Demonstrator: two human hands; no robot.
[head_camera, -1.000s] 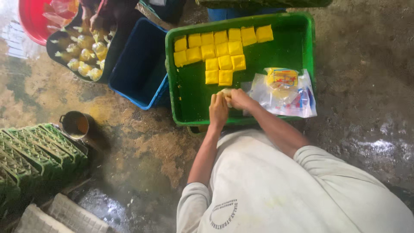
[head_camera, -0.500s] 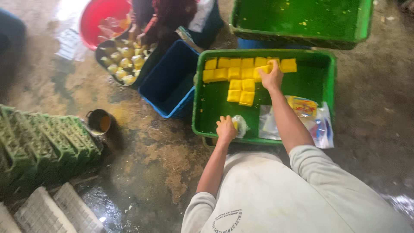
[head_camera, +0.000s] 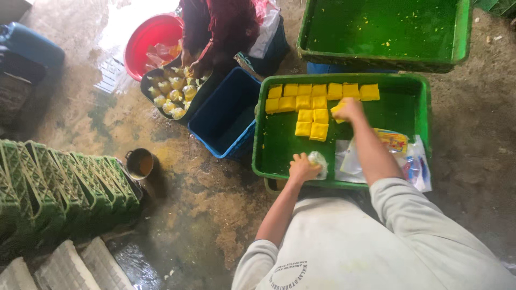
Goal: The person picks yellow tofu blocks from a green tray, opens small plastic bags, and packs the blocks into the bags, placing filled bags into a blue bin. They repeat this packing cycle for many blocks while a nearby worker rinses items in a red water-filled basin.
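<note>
Now the right hand [head_camera: 350, 109] has left the bag [head_camera: 318, 161] and reached up the green tray [head_camera: 424, 107], closing on a yellow block [head_camera: 338, 109] beside the rows, while the left hand [head_camera: 302, 167] grips that bag at the near rim.

The person wears a loose, pale grey short-sleeved shirt [head_camera: 349, 247], creased across the front, its sleeves ending above the elbows. Low on the near left there's a dark round printed emblem [head_camera: 290, 275], too small to make out. Both forearms and hands are bare.
</note>
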